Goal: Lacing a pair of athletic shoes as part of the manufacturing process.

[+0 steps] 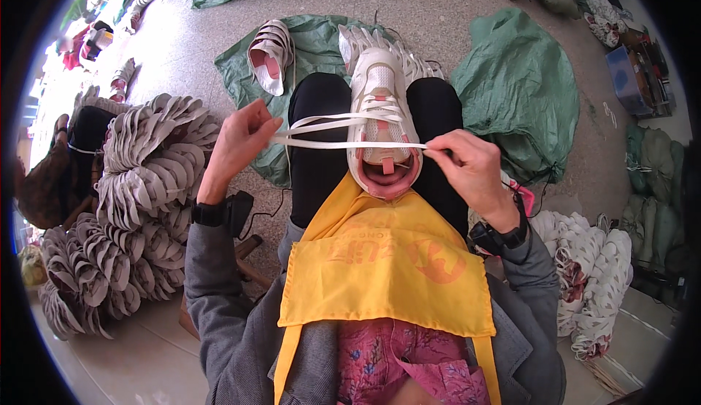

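Note:
A white and pink sneaker rests between my knees, toe pointing away and pink-lined opening toward me. White shoelace runs through its lower eyelets. My left hand is closed around the lace strands to the left of the shoe. On the other side, my right hand pinches a lace near its end between thumb and fingers. One strand stretches nearly straight across the shoe between both hands; other strands run from the eyelets to my left hand.
Stacked shoe uppers pile up at left, and white laced ones at right. A single upper lies on a green sack. Another green sack lies right of my knees. A blue bin stands far right.

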